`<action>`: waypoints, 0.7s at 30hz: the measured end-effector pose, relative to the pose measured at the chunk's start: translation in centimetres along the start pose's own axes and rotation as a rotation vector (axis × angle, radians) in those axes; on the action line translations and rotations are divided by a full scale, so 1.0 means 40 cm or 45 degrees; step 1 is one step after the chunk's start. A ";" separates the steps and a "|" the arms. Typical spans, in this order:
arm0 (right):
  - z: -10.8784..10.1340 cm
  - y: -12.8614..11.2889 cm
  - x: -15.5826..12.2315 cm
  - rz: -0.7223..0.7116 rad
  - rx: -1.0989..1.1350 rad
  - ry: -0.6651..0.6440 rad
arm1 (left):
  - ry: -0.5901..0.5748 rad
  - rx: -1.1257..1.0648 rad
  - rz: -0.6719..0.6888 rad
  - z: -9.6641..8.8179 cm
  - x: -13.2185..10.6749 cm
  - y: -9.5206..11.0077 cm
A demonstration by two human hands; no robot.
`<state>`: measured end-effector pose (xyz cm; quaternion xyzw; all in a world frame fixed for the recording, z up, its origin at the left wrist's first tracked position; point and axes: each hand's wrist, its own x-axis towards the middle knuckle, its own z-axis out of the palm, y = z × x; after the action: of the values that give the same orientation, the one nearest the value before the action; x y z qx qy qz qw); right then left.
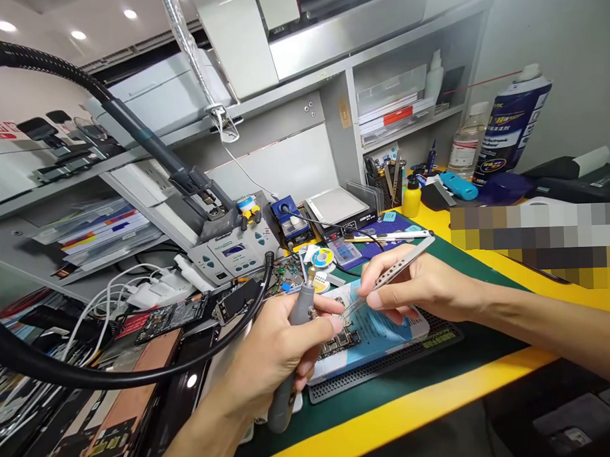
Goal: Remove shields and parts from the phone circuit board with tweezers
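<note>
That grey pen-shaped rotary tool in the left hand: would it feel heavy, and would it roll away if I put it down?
The grey rotary tool is probably light for its size: the left hand grips it like a pen. Its slim, round body would likely roll on a flat surface.

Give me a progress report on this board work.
Done, it seems: the circuit board lies bare on the blue pad. In hand: the left hand holds a grey rotary tool near the board, and the right hand holds steel tweezers over it. Left: can't tell from here, though the soldering iron lies set down on the purple mat.
</note>
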<state>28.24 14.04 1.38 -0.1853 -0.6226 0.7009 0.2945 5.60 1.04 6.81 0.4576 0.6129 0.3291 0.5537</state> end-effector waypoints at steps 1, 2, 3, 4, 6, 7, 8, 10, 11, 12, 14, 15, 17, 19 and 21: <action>0.000 -0.001 0.000 -0.006 -0.005 -0.002 | -0.012 -0.003 0.000 0.002 -0.003 0.004; -0.001 -0.001 -0.001 -0.012 -0.011 -0.005 | -0.024 -0.005 0.001 0.003 -0.005 0.006; -0.001 -0.002 -0.001 -0.016 -0.015 -0.008 | -0.033 -0.007 0.004 0.004 -0.005 0.005; -0.001 -0.003 0.000 -0.020 -0.018 -0.009 | -0.039 -0.009 0.007 0.004 -0.004 0.003; -0.002 -0.004 0.001 -0.025 -0.019 -0.012 | -0.032 -0.017 0.014 0.002 0.003 -0.008; -0.002 -0.005 0.002 -0.027 -0.015 -0.012 | -0.022 -0.022 0.015 0.001 0.007 -0.014; -0.002 -0.006 0.002 -0.029 -0.009 -0.011 | -0.010 -0.026 0.014 -0.001 0.011 -0.019; -0.001 -0.009 0.003 -0.031 0.010 -0.009 | 0.016 -0.027 0.002 -0.004 0.015 -0.027; 0.000 -0.011 0.003 -0.032 0.020 -0.008 | 0.026 -0.023 -0.009 -0.005 0.015 -0.030; 0.001 -0.013 0.004 -0.034 0.030 -0.006 | 0.037 -0.016 -0.021 -0.008 0.013 -0.031; 0.002 -0.019 0.004 -0.038 0.046 -0.001 | 0.067 0.003 -0.042 -0.016 0.006 -0.035; 0.003 -0.021 0.005 -0.040 0.051 0.002 | 0.085 0.018 -0.050 -0.022 0.002 -0.038; 0.003 -0.024 0.006 -0.042 0.056 0.012 | 0.126 0.054 -0.062 -0.039 -0.004 -0.047; 0.001 -0.024 0.009 -0.038 0.055 0.022 | 0.175 0.092 -0.070 -0.061 -0.009 -0.060; -0.001 -0.023 0.011 -0.033 0.053 0.030 | 0.228 0.127 -0.078 -0.085 -0.015 -0.074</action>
<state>28.08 14.41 2.31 -0.1793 -0.6068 0.7076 0.3145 1.66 -0.23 4.93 0.4342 0.6894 0.3207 0.4831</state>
